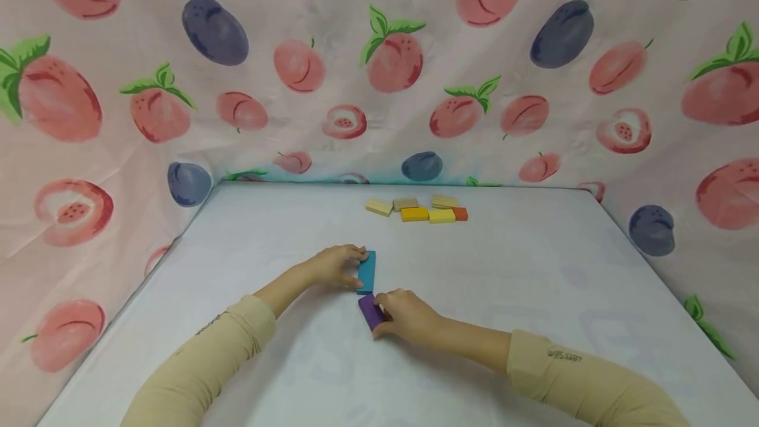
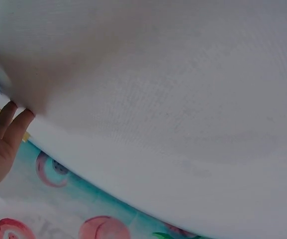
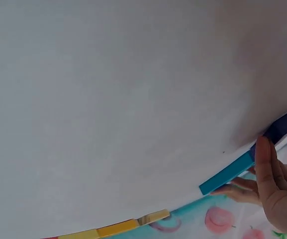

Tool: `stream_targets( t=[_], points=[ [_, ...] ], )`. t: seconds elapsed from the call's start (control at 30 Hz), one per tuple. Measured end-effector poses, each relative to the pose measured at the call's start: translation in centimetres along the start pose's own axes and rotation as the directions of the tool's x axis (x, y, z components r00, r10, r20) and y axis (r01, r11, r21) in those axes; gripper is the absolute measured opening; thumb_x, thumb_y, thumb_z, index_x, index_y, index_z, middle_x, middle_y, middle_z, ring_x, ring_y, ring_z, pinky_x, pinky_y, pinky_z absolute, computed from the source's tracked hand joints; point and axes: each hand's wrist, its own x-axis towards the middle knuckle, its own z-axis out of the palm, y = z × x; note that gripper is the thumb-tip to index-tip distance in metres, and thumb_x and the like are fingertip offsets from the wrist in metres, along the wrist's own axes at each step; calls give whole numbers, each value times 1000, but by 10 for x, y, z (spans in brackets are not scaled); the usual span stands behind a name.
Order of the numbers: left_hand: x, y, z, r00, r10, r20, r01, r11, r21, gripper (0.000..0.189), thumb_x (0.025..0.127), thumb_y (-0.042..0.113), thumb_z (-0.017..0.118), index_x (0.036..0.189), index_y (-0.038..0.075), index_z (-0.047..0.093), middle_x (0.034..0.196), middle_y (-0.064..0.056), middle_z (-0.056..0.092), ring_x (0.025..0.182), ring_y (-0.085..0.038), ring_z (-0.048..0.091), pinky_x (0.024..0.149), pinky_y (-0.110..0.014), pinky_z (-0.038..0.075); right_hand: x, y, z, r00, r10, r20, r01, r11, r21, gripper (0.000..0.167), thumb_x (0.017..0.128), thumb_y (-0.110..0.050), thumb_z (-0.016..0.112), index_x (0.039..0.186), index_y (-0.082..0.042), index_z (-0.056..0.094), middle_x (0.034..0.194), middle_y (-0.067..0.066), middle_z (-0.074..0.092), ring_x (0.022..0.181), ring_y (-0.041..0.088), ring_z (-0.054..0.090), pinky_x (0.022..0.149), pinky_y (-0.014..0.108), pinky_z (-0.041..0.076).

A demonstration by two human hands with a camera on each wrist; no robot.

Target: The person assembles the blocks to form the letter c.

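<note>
Work looks barely begun: in the frame's lower middle, the left hand (image 1: 333, 266) grips a blue block (image 1: 367, 273) and the right hand (image 1: 412, 316) pinches a purple block (image 1: 370, 312) (ends nearly meeting); six other blocks (image 1: 414, 215) lie unhandled near centre.

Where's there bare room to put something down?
The table is bare between the right sleeve and right cloth, and between the left sleeve and left cloth. Crowded: around the left hand, right hand, blue block, purple block and the far block cluster.
</note>
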Motion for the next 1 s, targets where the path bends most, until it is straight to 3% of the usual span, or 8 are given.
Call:
stream_targets(
  t=[0.13,0.33,0.6,1.0],
  points=[
    [0,-1,1,1000,-2,1,2,1000,-13,62,80,25,76,132,1,52,146,-15,41,136,-35,37,113,-49,29,1,5,-5,994,-91,56,95,992,-83,55,75,-29,78,121,-1,62,93,6,67,73,8,55,67,15,49],
    [0,0,-1,1000,0,-2,0,1000,-11,62,81,25,75,132,1,52,146,-15,41,136,-35,36,113,-50,30,3,5,-5,983,-164,83,176,971,-160,45,78,-23,76,117,-1,66,93,7,67,71,5,52,67,11,48],
    [3,2,0,1000,28,9,-28,1000,11,63,80,27,75,133,1,52,145,-16,43,135,-36,37,112,-50,31,2,3,-1,987,-143,67,153,971,-186,42,79,-22,76,114,-1,68,90,6,67,69,3,51,66,10,49],
    [1,2,-1,1000,4,14,-4,1000,-2,63,81,26,75,134,1,51,146,-16,41,136,-36,36,112,-49,31,6,3,-2,986,-147,79,159,971,-177,41,79,-22,76,114,-2,68,90,7,67,70,5,52,65,11,47]
  ],
)
